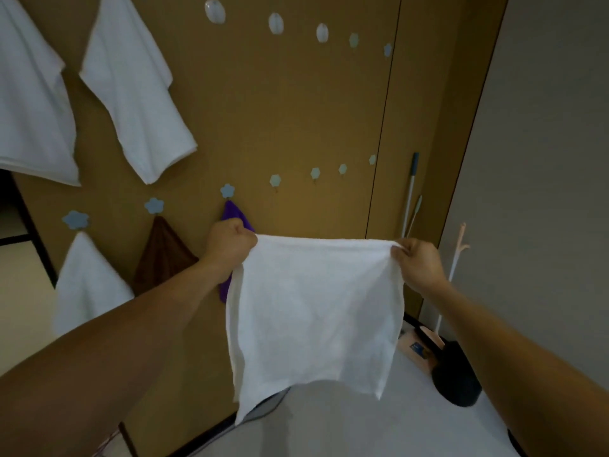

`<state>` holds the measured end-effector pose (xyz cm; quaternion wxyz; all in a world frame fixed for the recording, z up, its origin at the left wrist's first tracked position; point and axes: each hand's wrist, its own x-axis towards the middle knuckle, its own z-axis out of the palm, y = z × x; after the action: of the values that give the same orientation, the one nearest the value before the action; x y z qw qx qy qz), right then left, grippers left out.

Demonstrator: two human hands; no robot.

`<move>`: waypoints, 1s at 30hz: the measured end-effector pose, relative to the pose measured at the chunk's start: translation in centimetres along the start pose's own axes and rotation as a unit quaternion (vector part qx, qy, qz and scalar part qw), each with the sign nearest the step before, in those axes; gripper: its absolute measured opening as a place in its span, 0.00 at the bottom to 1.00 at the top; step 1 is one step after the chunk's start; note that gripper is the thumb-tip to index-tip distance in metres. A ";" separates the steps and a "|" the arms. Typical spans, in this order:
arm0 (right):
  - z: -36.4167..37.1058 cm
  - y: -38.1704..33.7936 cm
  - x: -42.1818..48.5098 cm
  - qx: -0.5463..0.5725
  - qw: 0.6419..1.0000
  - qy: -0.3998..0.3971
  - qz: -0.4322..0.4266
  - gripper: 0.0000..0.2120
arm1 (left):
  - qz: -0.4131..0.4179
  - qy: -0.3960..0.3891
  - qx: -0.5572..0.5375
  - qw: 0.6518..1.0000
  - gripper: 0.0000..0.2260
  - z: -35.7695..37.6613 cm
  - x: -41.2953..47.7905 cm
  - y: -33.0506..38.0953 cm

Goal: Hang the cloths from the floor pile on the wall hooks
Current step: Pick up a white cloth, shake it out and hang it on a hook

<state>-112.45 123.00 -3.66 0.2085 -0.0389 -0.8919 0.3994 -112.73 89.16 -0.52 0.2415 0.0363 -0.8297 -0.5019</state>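
Observation:
I hold a white cloth [313, 311] spread out in front of the brown wall. My left hand [229, 245] grips its top left corner in a fist. My right hand [418, 262] pinches the top right corner. The cloth hangs flat below both hands. On the lower row of blue flower hooks hang a white cloth [87, 285], a brown cloth [164, 255] and a purple cloth [235, 214], partly hidden by my left hand. Free flower hooks [275, 180] continue to the right. Two large white towels [131, 90] hang higher up at the left.
An upper row of oval hooks [276, 23] and small flower hooks [353, 40] is bare. A mop handle [410, 192] leans in the corner by the grey wall. A pink dustpan [417, 347] and a dark object [456, 377] lie on the floor at the right.

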 end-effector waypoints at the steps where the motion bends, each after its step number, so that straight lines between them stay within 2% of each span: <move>1: 0.5 -0.7 1.0 0.016 1.000 0.014 -0.007 0.11 | 0.003 0.003 -0.049 0.999 0.15 0.0 0.8 -0.1; 3: 1.4 -2.3 2.8 0.034 0.998 0.036 -0.025 0.11 | 0.004 -0.015 -0.095 0.995 0.14 -0.2 2.7 -0.6; 6: 2.9 -4.8 5.2 0.060 0.997 0.027 -0.040 0.10 | 0.003 -0.059 -0.109 0.992 0.14 -1.0 5.8 -1.3; 11: 6.4 -9.9 7.8 0.102 0.991 0.030 -0.082 0.12 | 0.022 -0.018 -0.108 0.994 0.17 -1.9 10.0 -0.4; 13: 7.8 -11.5 8.6 0.107 0.989 -0.027 -0.100 0.15 | 0.054 -0.032 -0.098 0.993 0.14 -2.5 11.0 0.1; 14: 8.3 -12.1 9.0 0.102 0.987 -0.069 -0.104 0.20 | 0.081 -0.048 -0.071 0.993 0.11 -3.0 11.3 0.3; 16: 8.9 -12.9 10.3 0.085 0.979 -0.148 -0.114 0.31 | 0.138 -0.089 0.020 0.986 0.10 -4.4 12.0 0.6; 17: 9.3 -13.1 11.1 0.070 0.975 -0.171 -0.123 0.32 | 0.145 -0.123 0.061 0.980 0.10 -5.0 12.4 0.6; 19: 10.3 -13.5 12.8 0.057 0.972 -0.176 -0.145 0.25 | 0.149 -0.184 0.150 0.960 0.14 -5.4 13.4 0.8; 21: 11.9 -14.1 14.5 0.090 0.969 -0.161 -0.167 0.14 | 0.161 -0.200 0.216 0.942 0.14 -4.8 14.6 0.9; 23: 13.3 -14.9 16.1 0.132 0.963 -0.153 -0.178 0.09 | 0.176 -0.166 0.212 0.947 0.14 -4.4 16.0 1.0; 25: 14.3 -15.5 18.1 0.171 0.955 -0.154 -0.187 0.07 | 0.176 -0.113 0.225 0.952 0.20 -4.3 17.5 1.1; 28: 15.5 -16.8 21.8 0.184 0.947 -0.154 -0.215 0.08 | 0.142 -0.076 0.273 0.949 0.26 -3.9 20.3 1.1; 30: 16.1 -18.0 24.3 0.183 0.938 -0.160 -0.247 0.06 | 0.128 -0.065 0.239 0.960 0.23 -3.0 22.1 1.4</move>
<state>-139.27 105.33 8.19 0.1591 0.2860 -0.8065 0.4924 -130.66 80.67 9.84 0.2336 -0.0461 -0.9371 -0.2552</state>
